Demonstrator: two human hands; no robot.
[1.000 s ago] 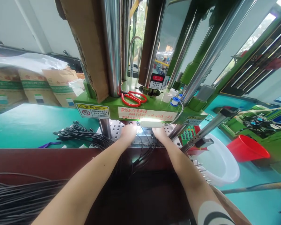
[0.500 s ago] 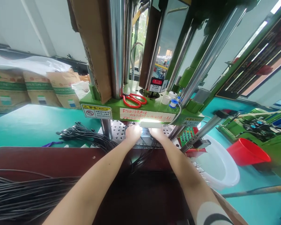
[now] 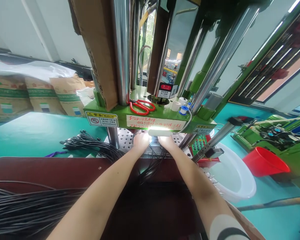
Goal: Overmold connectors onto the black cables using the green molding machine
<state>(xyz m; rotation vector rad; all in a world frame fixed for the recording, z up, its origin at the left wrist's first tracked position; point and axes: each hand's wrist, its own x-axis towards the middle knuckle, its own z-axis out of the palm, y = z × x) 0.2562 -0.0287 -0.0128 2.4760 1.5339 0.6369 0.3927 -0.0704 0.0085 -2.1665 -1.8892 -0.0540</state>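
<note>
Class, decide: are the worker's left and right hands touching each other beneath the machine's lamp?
Apart. The head view shows the left hand and right hand side by side, with black cables visible in the gap between them.

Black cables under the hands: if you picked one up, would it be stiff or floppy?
Probably floppy: the cables bend in loose curves just below the left hand and right hand. Likely light too, since each one looks thin. They may tangle when lifted, as many cross each other in a bunch.
</note>
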